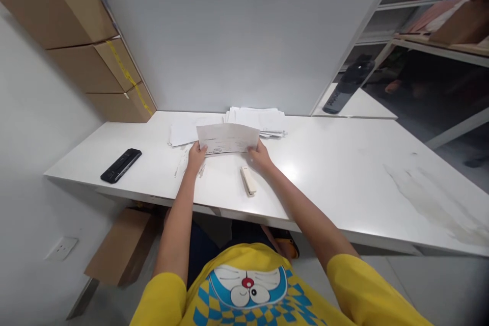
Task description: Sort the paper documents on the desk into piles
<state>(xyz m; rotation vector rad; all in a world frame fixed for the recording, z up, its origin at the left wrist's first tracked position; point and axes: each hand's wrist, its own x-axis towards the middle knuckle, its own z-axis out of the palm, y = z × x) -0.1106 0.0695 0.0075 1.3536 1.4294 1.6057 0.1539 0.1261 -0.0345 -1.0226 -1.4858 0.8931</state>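
Observation:
A printed sheet of paper (228, 137) is held up off the desk, tilted and slightly bowed. My left hand (196, 155) pinches its left edge, thumb on the near face. At the opposite edge my right hand (261, 156) grips it the same way. Whether it is one sheet or more, I cannot tell. Just below, a cream stapler (248, 181) lies on the white desk, close to my right hand and apart from it. Behind the held paper are a stack of papers (267, 119) on the right and a flatter pile of papers (182, 132) on the left.
A black phone-like device (121, 165) lies at the desk's left. Cardboard boxes (91, 66) are stacked in the back left corner. A whiteboard panel (248, 41) stands along the back edge. A dark bottle (342, 94) stands at the back right. The white desk (344, 183) extends rightward.

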